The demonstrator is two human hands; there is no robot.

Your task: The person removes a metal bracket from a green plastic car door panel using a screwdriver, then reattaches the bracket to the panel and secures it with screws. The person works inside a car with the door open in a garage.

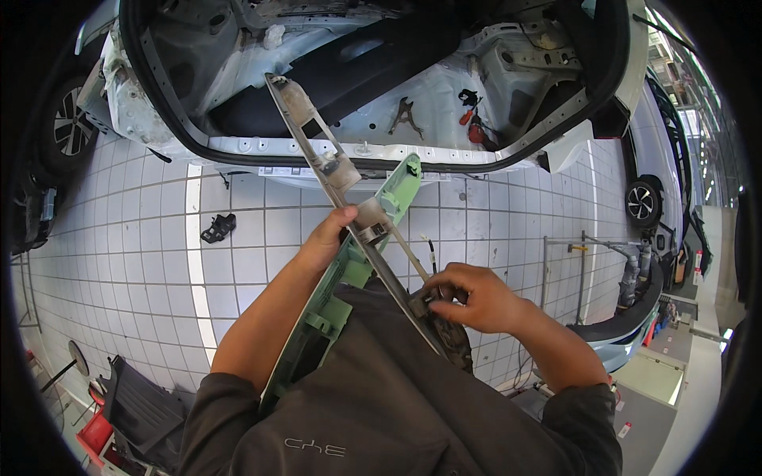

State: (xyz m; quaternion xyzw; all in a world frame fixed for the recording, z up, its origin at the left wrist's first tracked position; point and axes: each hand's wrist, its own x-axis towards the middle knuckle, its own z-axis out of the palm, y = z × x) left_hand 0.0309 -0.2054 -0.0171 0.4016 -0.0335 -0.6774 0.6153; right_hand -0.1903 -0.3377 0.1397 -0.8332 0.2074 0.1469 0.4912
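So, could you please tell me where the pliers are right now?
The pliers lie inside the stripped car shell, upper middle of the head view, left of a red-handled tool.

Under our left hand (329,238) we hold a pale mint-green plastic panel (349,270), and across it lies a long trim strip (333,170), dull silver-grey with brownish smudges along its upper length. At our right hand (476,297) the strip ends in a black fitting (444,325). Our sleeves (389,420) are dark charcoal grey with a small light outline mark. Beyond both hands we see the stripped car body (444,103), whitish with a faint blue tint, edged by a black rubber seal (198,147). To the left of our left hand the floor (143,254) is pale grey tile in a darker grid, crossed by one white painted line (194,254).
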